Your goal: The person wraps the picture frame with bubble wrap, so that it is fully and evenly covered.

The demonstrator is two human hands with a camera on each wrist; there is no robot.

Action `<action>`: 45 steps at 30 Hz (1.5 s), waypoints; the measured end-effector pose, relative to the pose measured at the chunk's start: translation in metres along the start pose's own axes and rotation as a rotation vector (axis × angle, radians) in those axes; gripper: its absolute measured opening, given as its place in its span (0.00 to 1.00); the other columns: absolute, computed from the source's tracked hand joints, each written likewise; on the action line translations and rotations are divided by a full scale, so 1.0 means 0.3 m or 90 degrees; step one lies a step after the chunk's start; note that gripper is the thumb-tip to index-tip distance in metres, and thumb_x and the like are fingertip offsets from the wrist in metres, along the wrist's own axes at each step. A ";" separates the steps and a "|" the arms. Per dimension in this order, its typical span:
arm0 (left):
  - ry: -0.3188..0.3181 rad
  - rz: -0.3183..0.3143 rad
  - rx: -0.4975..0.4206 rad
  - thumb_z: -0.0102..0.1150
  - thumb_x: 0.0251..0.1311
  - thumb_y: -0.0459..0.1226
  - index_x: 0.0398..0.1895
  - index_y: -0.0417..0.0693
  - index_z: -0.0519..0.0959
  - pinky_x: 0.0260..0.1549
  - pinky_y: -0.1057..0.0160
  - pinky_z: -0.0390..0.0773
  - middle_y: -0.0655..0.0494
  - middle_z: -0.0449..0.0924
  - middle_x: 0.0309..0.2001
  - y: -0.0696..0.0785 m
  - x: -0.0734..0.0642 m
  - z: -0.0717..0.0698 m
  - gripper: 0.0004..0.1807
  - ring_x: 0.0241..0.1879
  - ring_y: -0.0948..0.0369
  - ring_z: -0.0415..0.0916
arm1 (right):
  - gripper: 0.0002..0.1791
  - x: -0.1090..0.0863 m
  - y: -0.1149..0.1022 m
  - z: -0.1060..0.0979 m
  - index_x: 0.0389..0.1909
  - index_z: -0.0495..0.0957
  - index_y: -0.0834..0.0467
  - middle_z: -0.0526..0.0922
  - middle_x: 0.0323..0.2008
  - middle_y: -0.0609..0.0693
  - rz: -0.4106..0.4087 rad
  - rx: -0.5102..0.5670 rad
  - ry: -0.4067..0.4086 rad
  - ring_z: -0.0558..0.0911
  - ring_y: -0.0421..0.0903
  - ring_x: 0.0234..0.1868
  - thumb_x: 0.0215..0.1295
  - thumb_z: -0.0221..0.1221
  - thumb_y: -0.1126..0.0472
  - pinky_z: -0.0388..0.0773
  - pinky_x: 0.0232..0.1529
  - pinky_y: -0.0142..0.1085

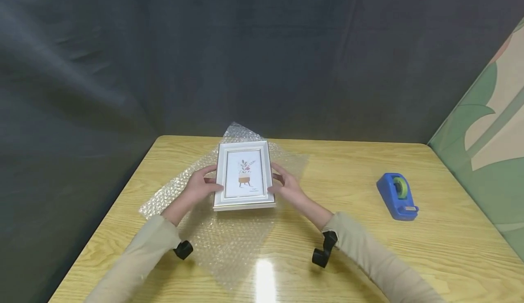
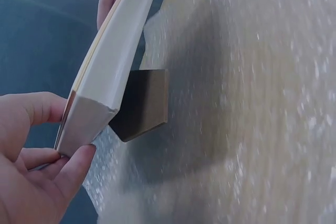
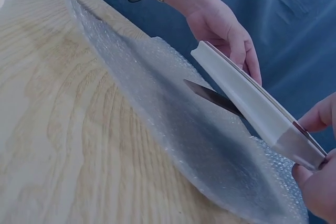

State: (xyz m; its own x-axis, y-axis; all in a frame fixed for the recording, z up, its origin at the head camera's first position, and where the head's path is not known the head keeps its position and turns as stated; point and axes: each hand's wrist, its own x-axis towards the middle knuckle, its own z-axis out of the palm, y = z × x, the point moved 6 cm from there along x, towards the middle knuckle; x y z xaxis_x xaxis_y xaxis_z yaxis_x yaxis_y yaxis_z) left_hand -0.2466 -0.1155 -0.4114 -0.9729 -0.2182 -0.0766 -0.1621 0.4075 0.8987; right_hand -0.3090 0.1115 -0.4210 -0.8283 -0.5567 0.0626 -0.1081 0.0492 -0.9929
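A white picture frame (image 1: 244, 175), with a drawing of a potted plant on legs, is held by both hands over a sheet of bubble wrap (image 1: 229, 248). My left hand (image 1: 199, 185) pinches its left side between thumb and fingers. On the opposite side my right hand (image 1: 288, 185) grips the edge likewise. The left wrist view shows the frame tilted, its brown back stand (image 2: 144, 103) sticking out toward the wrap. From the right wrist, the same stand (image 3: 212, 97) looks like a thin dark flap. Some of the wrap is hidden behind the frame.
A blue tape dispenser (image 1: 396, 197) with a green roll stands to the right on the wooden table (image 1: 344, 171). Dark curtain (image 1: 262, 57) hangs behind the table and along its left side. A leaf-patterned panel (image 1: 491, 134) borders the right.
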 end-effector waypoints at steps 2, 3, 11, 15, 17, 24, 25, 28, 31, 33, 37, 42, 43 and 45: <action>-0.004 -0.003 0.002 0.62 0.44 0.26 0.64 0.38 0.62 0.38 0.60 0.79 0.35 0.72 0.52 -0.018 0.004 -0.009 0.38 0.47 0.47 0.73 | 0.42 0.006 0.011 0.013 0.67 0.51 0.65 0.59 0.65 0.63 0.004 -0.007 -0.003 0.63 0.59 0.63 0.47 0.53 0.76 0.68 0.57 0.45; -0.007 -0.005 0.005 0.61 0.45 0.26 0.64 0.37 0.61 0.39 0.60 0.79 0.35 0.70 0.53 -0.026 0.007 -0.012 0.38 0.48 0.47 0.73 | 0.42 0.009 0.017 0.020 0.67 0.51 0.65 0.58 0.65 0.63 0.003 -0.012 -0.008 0.62 0.59 0.63 0.48 0.54 0.76 0.68 0.57 0.45; -0.038 -0.021 -0.016 0.60 0.45 0.24 0.64 0.35 0.59 0.39 0.62 0.79 0.35 0.68 0.57 -0.102 0.035 -0.021 0.39 0.50 0.45 0.72 | 0.42 0.033 0.074 0.061 0.67 0.51 0.65 0.60 0.64 0.64 0.000 -0.026 -0.026 0.63 0.61 0.62 0.47 0.55 0.76 0.68 0.57 0.46; -0.046 -0.024 -0.025 0.60 0.45 0.24 0.65 0.36 0.58 0.40 0.62 0.79 0.37 0.66 0.59 -0.122 0.045 -0.023 0.39 0.51 0.46 0.71 | 0.41 0.043 0.099 0.076 0.67 0.52 0.65 0.62 0.62 0.66 -0.002 0.003 -0.030 0.64 0.61 0.61 0.48 0.54 0.77 0.67 0.57 0.46; -0.048 -0.026 -0.027 0.60 0.45 0.24 0.65 0.36 0.58 0.40 0.62 0.79 0.36 0.66 0.58 -0.125 0.047 -0.025 0.40 0.51 0.46 0.71 | 0.41 0.048 0.107 0.082 0.67 0.52 0.65 0.63 0.61 0.66 -0.002 0.010 -0.028 0.64 0.61 0.61 0.48 0.53 0.77 0.66 0.58 0.47; -0.038 -0.022 -0.030 0.58 0.44 0.23 0.64 0.32 0.58 0.41 0.63 0.79 0.34 0.65 0.59 -0.135 0.050 -0.037 0.38 0.51 0.45 0.72 | 0.41 0.058 0.125 0.103 0.67 0.52 0.65 0.65 0.60 0.64 -0.008 0.005 -0.029 0.66 0.59 0.60 0.48 0.53 0.76 0.64 0.60 0.46; -0.042 -0.019 -0.034 0.58 0.44 0.23 0.64 0.31 0.58 0.41 0.62 0.79 0.33 0.64 0.59 -0.138 0.051 -0.036 0.38 0.52 0.44 0.71 | 0.41 0.059 0.130 0.107 0.67 0.52 0.65 0.65 0.60 0.64 -0.006 0.010 -0.033 0.66 0.59 0.60 0.48 0.53 0.77 0.64 0.60 0.46; -0.053 -0.019 -0.037 0.58 0.44 0.23 0.64 0.32 0.57 0.43 0.62 0.78 0.33 0.61 0.61 -0.151 0.052 -0.031 0.39 0.54 0.43 0.69 | 0.40 0.059 0.144 0.116 0.67 0.51 0.65 0.65 0.60 0.64 0.000 0.027 -0.046 0.66 0.58 0.60 0.50 0.52 0.77 0.64 0.61 0.45; -0.057 -0.031 -0.034 0.58 0.45 0.23 0.64 0.33 0.58 0.44 0.62 0.77 0.35 0.60 0.62 -0.166 0.053 -0.027 0.39 0.56 0.43 0.66 | 0.40 0.058 0.152 0.123 0.67 0.50 0.66 0.65 0.60 0.66 -0.005 0.038 -0.059 0.65 0.59 0.61 0.51 0.52 0.77 0.63 0.61 0.46; -0.059 -0.039 -0.027 0.59 0.45 0.24 0.64 0.33 0.58 0.44 0.61 0.78 0.34 0.61 0.61 -0.175 0.054 -0.027 0.38 0.56 0.43 0.66 | 0.40 0.057 0.153 0.127 0.67 0.50 0.66 0.64 0.60 0.66 -0.007 0.042 -0.064 0.64 0.59 0.62 0.50 0.51 0.78 0.62 0.62 0.46; -0.046 -0.046 -0.002 0.62 0.44 0.26 0.64 0.35 0.60 0.46 0.60 0.77 0.35 0.67 0.57 -0.189 0.056 -0.034 0.39 0.55 0.44 0.67 | 0.40 0.057 0.145 0.132 0.67 0.50 0.68 0.58 0.64 0.65 -0.016 0.024 -0.070 0.58 0.58 0.65 0.50 0.52 0.79 0.55 0.65 0.45; -0.041 -0.042 0.020 0.64 0.43 0.29 0.64 0.37 0.61 0.49 0.56 0.74 0.37 0.67 0.57 -0.202 0.055 -0.036 0.40 0.54 0.45 0.66 | 0.41 0.061 0.142 0.132 0.65 0.49 0.72 0.56 0.65 0.67 -0.023 -0.011 -0.071 0.57 0.59 0.65 0.47 0.54 0.80 0.56 0.64 0.45; -0.043 -0.037 0.024 0.64 0.44 0.29 0.64 0.37 0.60 0.50 0.55 0.73 0.37 0.67 0.57 -0.202 0.053 -0.035 0.40 0.54 0.45 0.66 | 0.41 0.062 0.142 0.131 0.65 0.50 0.72 0.57 0.64 0.67 -0.024 -0.018 -0.070 0.58 0.59 0.65 0.47 0.54 0.80 0.57 0.64 0.45; -0.045 -0.035 0.026 0.64 0.45 0.30 0.65 0.39 0.60 0.50 0.55 0.73 0.38 0.67 0.58 -0.203 0.049 -0.033 0.40 0.54 0.46 0.66 | 0.41 0.064 0.140 0.130 0.64 0.51 0.73 0.58 0.63 0.68 -0.032 -0.028 -0.070 0.58 0.60 0.65 0.46 0.55 0.80 0.57 0.64 0.45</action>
State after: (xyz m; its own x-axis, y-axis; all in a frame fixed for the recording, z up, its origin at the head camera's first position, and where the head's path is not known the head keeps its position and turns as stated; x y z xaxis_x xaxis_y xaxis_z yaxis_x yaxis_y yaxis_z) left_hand -0.2494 -0.1522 -0.4629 -0.9715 -0.1784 -0.1563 -0.2201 0.4334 0.8739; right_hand -0.3080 0.0706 -0.4655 -0.7566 -0.6464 0.0988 -0.1738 0.0531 -0.9833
